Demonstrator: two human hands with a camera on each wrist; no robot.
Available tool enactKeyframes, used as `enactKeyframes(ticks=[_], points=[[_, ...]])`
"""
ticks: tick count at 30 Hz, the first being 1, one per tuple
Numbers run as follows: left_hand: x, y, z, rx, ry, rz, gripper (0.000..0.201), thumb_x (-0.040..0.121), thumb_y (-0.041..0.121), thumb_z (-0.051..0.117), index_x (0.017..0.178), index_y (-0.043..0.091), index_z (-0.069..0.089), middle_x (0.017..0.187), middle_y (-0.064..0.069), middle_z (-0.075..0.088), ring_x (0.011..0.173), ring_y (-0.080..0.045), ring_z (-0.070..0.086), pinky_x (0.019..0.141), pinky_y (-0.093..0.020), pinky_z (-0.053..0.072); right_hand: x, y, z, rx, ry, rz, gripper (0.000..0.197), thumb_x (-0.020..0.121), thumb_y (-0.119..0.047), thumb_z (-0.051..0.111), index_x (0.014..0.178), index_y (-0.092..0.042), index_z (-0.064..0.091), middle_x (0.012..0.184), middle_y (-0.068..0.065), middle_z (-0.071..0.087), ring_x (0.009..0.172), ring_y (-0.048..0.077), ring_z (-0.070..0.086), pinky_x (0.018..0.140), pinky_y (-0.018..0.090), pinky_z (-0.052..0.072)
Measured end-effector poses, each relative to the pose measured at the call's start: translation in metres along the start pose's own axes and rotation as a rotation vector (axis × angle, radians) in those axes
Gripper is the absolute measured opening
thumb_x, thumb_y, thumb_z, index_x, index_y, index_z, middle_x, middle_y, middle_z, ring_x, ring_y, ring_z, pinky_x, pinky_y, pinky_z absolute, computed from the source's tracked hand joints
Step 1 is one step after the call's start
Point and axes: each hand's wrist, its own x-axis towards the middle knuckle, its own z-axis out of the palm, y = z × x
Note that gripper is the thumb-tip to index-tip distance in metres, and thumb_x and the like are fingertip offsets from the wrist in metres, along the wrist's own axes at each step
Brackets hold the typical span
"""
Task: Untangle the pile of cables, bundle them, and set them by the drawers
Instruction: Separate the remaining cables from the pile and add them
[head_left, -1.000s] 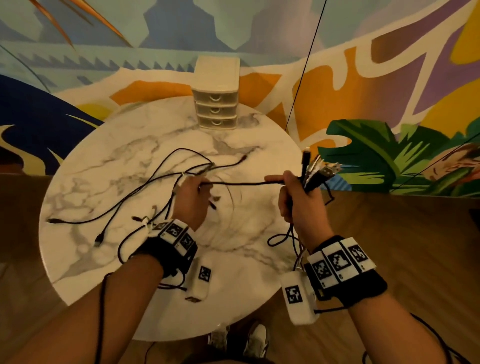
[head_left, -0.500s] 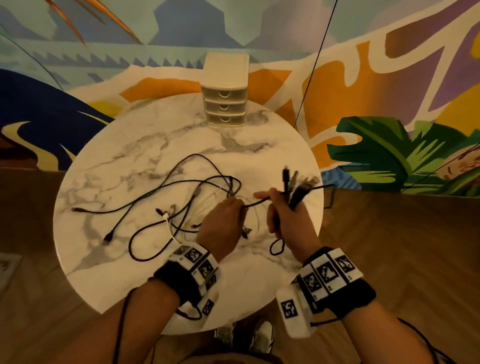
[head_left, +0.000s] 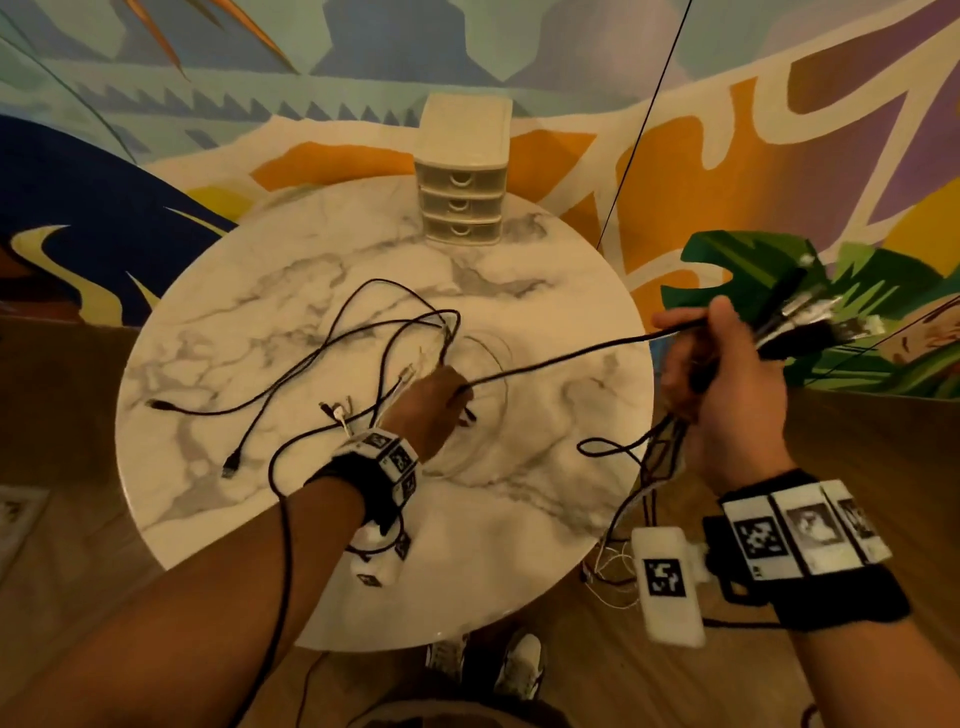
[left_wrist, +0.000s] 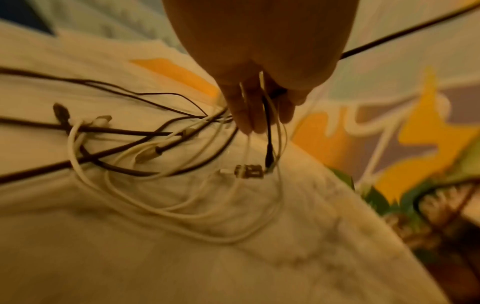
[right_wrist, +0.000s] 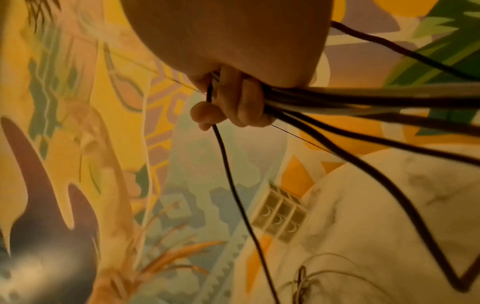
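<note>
Cables (head_left: 332, 374), black and white, lie in a loose tangle on the round marble table (head_left: 545, 519), spreading out to the far side of the left hand's fingers from the right hand. The left hand (head_left: 431, 405) is low over the tabletop, palm down, forearm reaching in from the near edge; its fingers (left_wrist: 249, 115) are curled round several thin strands, white ones and a black one whose plug hangs just below the fingertips. One black cable (head_left: 571, 356) runs taut from those fingers up to the right hand (head_left: 722, 395), which is raised off the table's right edge with the wrist bent back. The right hand's fingers (right_wrist: 244, 102) are closed tight round a thick bundle of cable ends (head_left: 810, 322) that fan out beyond the knuckles, with the taut strand coming out between thumb and forefinger.

Both wrist views are blurred, so the connector types are hard to make out, and the head view hides the left fingertips behind the back of the hand. Slack from the bundle drops below the right hand, partly cut off by the table edge.

A small cream plastic drawer unit (head_left: 462, 192), three drawers with curved pulls, stands at the table's far edge, well apart from both hands. Veined white marble, a painted mural wall (head_left: 779, 130) and a wood floor surround it.
</note>
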Motion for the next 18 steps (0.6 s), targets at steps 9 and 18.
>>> enactKeyframes(ticks=[9,18], points=[[-0.028,0.039,0.011,0.187,-0.019,0.33,0.03,0.099,0.033,0.037,0.101,0.013,0.06,0.1,-0.002,0.058,0.08,-0.025,0.06,0.066,-0.039,0.049,-0.015,0.046,0.008,-0.094,-0.111,0.224,0.037,0.099,-0.037,0.041,0.101,-0.013,0.07,0.047,-0.001,0.043,0.043,0.013,0.03,0.04,0.021,0.02],[-0.028,0.078,-0.007,0.325,-0.058,0.41,0.039,0.091,0.05,0.046,0.118,0.023,0.056,0.112,0.004,0.06,0.105,-0.017,0.049,0.086,-0.033,0.038,-0.008,0.047,0.008,-0.12,-0.117,0.173,0.032,0.101,-0.025,0.041,0.08,-0.013,0.062,0.046,-0.001,0.041,0.04,0.011,0.03,0.037,0.019,0.024]])
